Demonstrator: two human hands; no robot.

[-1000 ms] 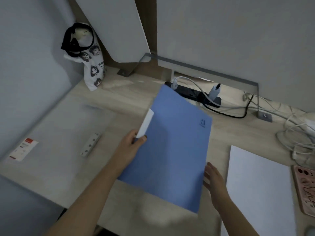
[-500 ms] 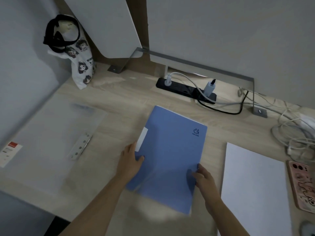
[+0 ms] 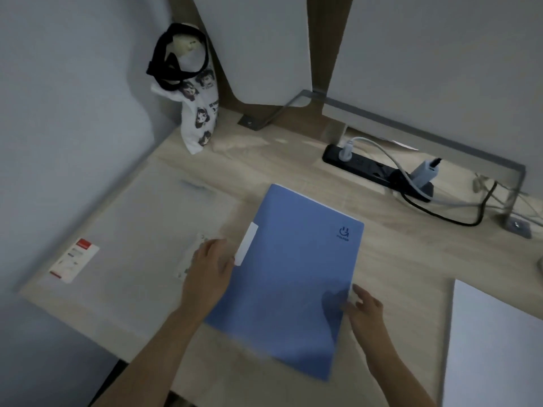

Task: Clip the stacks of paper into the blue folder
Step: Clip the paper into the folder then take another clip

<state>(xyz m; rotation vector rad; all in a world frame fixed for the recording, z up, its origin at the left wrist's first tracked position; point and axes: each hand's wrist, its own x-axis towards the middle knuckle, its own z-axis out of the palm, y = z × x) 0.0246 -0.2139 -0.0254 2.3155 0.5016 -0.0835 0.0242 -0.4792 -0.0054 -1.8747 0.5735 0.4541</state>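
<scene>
Left hand (image 3: 210, 271) and right hand (image 3: 364, 306) are resting, fingers relaxed, on opposite edges of the closed blue folder (image 3: 293, 274); paper stack (image 3: 499, 348) is lying unclipped.

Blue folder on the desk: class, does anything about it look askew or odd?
Nothing stands out. The blue plastic folder lies closed on the light wooden desk, roughly parallel to the black power strip behind it, left hand and right hand at its side edges.
</scene>
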